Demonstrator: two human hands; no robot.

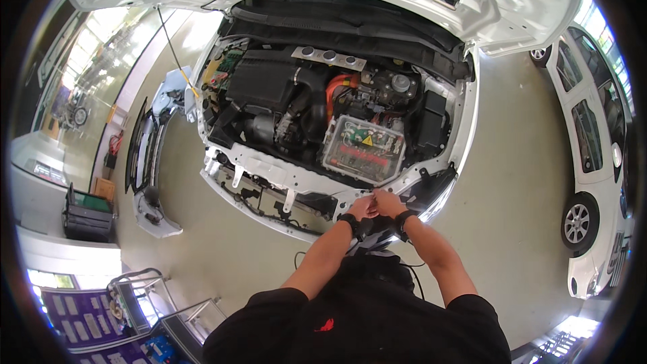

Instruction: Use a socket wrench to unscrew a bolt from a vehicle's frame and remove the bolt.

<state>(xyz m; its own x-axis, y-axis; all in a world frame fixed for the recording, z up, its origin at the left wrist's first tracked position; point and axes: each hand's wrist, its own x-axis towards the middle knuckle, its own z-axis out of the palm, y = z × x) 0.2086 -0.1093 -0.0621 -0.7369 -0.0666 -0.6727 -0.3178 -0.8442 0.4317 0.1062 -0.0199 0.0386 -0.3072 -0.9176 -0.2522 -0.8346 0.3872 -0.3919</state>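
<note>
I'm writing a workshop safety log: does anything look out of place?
Yes: what looks like a bumper lies on the floor, left of the open car, whose front framework is exposed.

Both bare forearms (438,251) reach forward and slant inward, the two hands (389,203) close together.

A smooth, pale grey-green concrete-like floor (519,182), glossy where light falls, spreads around the whole workspace. Standing on it at centre is an open-hooded white car (476,104). Well apart to the right is a second white car (596,185) with dark windows and silver-spoked wheels. To the left rests a long, curved white-and-black bumper section (158,221); beyond it stands a dark, boxy bin (87,221).
</note>
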